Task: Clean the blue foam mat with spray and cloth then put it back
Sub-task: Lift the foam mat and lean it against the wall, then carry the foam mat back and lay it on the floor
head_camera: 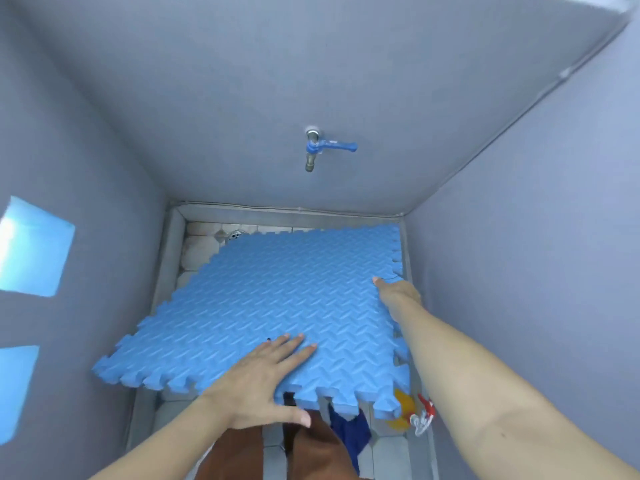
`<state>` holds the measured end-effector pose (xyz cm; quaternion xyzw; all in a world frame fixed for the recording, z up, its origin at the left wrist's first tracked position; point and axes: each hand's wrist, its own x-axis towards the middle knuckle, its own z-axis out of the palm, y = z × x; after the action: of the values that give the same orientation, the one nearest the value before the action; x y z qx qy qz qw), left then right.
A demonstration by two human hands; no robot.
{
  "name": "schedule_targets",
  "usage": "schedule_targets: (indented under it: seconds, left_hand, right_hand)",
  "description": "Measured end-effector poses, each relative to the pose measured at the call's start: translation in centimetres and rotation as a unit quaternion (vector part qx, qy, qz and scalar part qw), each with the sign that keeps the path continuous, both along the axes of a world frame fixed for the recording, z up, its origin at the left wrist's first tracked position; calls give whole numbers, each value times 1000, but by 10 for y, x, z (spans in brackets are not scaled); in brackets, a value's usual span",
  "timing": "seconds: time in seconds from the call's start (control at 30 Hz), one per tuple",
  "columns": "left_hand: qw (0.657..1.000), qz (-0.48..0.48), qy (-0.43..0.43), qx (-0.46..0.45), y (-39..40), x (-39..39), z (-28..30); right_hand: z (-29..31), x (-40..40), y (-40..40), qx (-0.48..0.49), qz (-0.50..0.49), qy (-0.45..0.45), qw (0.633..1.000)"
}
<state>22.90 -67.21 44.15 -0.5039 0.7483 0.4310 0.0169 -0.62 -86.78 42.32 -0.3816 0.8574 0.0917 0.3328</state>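
The blue foam mat [273,303], ridged with jigsaw edges, hangs tilted over the tiled floor of a narrow wash stall. My left hand [263,379] lies flat on its near edge, fingers spread on top and thumb at the rim. My right hand [398,292] grips the mat's right edge, fingers curled under it. Below the near edge a dark blue cloth [349,434] lies on the floor. Beside the cloth stands a yellow spray bottle [403,410] with a red and white trigger [424,415], partly hidden by the mat.
A tap with a blue lever [322,148] sticks out of the far grey wall. A floor drain [236,234] shows at the far left corner. Grey walls close in on both sides. My brown trousers [311,452] fill the bottom centre.
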Motion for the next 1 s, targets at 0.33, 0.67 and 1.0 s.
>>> schedule_targets:
  seconds: [0.33,0.67,1.0]
  left_hand:
    - [991,102,-73,-42,28,5,-20]
    - [977,170,-123,-45,-8,-22,-1]
    - [966,184,-182,-16,9,-62,90]
  right_hand:
    - [-6,2,-9,19,15,-11,1000]
    - [97,29,90,102,591,-137,788]
    - [156,-7,94,81,713,-43,695]
